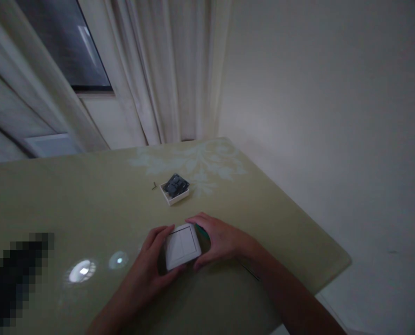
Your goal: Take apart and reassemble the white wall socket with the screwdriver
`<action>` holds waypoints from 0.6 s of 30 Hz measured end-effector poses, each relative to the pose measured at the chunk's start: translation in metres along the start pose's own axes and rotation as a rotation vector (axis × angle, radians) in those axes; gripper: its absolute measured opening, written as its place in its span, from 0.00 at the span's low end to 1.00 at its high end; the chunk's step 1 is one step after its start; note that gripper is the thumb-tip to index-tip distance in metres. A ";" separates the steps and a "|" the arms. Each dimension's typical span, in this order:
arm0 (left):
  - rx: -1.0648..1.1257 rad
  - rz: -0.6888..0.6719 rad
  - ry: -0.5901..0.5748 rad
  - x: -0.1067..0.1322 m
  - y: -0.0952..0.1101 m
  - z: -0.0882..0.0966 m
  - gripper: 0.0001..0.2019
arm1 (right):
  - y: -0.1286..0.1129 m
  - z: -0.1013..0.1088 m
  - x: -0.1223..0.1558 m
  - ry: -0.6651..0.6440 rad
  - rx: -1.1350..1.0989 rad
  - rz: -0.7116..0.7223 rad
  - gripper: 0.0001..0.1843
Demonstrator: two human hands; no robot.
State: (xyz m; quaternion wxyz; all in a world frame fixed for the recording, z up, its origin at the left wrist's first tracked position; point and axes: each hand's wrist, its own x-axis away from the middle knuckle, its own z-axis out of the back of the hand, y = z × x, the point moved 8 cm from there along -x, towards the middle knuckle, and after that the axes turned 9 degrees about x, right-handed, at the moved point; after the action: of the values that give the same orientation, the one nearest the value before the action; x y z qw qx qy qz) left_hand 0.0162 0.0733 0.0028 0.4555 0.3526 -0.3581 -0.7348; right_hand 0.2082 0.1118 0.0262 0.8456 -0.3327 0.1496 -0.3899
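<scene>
A white square wall switch with two rocker panels lies face up between my hands, near the middle of the table's front half. My left hand is closed round its left side, fingers at the far edge and thumb at the near edge. On the right side, my right hand curls against it with fingertips at the far corner and thumb low by the near corner. A green handle shows under my right palm. Beyond that wrist a thin dark shaft sticks out, in line with the handle, like a screwdriver.
Farther back sits a small white open box with dark switch-like parts in it. Small screws lie to its left. The greenish table has a rounded right corner; a white wall and curtains border it.
</scene>
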 end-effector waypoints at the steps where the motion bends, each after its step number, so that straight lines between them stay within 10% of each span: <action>1: 0.001 0.005 -0.006 0.000 0.001 0.000 0.38 | 0.000 0.001 0.000 0.002 -0.003 0.001 0.59; 13: 0.077 0.065 0.022 -0.006 -0.007 0.004 0.35 | 0.003 0.002 0.000 -0.009 -0.007 -0.019 0.60; 18: 0.042 0.067 0.051 -0.027 -0.001 -0.015 0.39 | 0.000 0.059 0.014 0.423 -0.135 -0.030 0.46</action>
State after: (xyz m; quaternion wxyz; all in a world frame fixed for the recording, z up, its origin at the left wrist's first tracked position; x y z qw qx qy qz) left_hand 0.0376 0.0958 0.0001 0.4815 0.3686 -0.3736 -0.7019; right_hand 0.2469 0.1276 0.0697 0.7652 -0.3016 0.3447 -0.4525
